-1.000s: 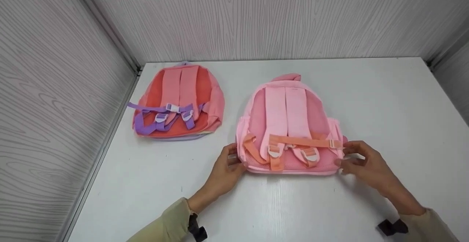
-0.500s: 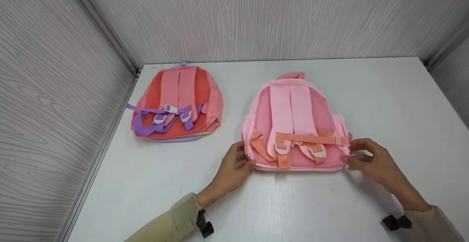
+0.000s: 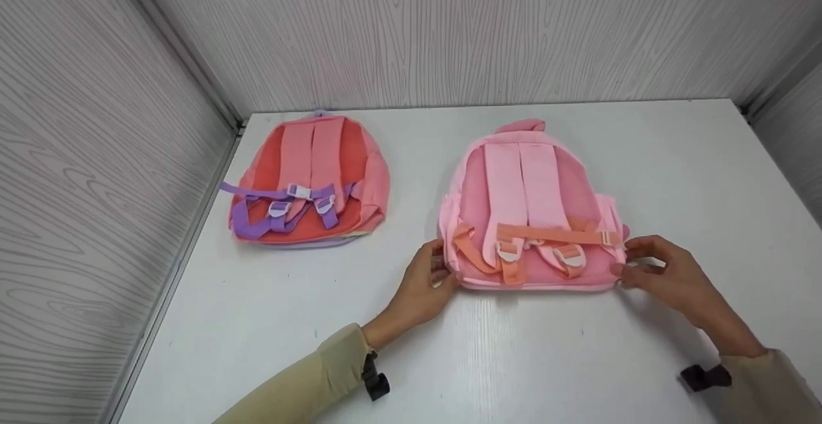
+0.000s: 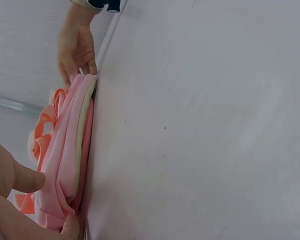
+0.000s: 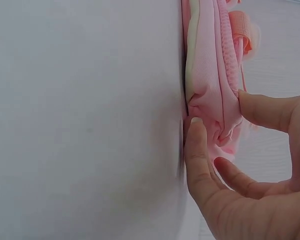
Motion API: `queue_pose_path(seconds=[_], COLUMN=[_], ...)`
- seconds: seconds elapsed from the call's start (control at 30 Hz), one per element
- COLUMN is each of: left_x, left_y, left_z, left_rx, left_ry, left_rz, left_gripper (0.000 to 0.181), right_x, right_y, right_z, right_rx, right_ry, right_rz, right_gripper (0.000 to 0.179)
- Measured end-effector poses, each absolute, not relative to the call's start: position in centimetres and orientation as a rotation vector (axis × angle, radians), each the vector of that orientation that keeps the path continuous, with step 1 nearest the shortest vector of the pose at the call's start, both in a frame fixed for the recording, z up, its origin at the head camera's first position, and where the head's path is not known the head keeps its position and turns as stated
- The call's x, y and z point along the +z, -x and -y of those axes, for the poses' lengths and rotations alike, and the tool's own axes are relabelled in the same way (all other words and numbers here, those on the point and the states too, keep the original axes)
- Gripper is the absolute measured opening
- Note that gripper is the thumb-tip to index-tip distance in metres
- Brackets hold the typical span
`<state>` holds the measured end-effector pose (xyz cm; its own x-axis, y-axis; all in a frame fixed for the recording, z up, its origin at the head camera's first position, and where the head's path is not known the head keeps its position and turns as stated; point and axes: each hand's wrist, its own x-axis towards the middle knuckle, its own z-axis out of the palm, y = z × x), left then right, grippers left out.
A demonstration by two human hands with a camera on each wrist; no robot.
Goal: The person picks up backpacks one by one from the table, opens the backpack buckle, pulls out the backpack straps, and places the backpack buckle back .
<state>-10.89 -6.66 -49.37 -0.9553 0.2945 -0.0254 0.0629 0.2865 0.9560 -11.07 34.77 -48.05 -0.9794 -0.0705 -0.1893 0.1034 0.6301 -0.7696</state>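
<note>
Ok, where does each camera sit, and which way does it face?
Head: worn on the head, facing forward and down at the pink bag and red bag; left hand, right hand and both sleeves show.
Left wrist: on that wrist, facing along the pink bag; left hand close at lower left, right hand and sleeve end at top.
Right wrist: on that wrist, facing the pink bag's side; only the right hand shows.
Shared: both wrist views show pink bag and right hand.

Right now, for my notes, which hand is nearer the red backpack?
Left. The left hand is right of the red backpack, holding the pink backpack by its left corner; the right hand is farther right, at that bag's right corner.
</note>
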Motion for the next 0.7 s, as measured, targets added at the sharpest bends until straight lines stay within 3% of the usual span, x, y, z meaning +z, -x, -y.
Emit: queue_pose_path(seconds=[0.7], left_x=[-49.2], left_y=[14.3], left_z=[2.0], left_rx=[1.66], left_ry=[-0.388], left_rz=[-2.379], left_gripper=[0.063], right_x=[-48.2], right_y=[12.9], right_z=[-38.7], right_rx=[-1.243], right_ry=[-0.101], right_rz=[-2.727], right_gripper=[0.061])
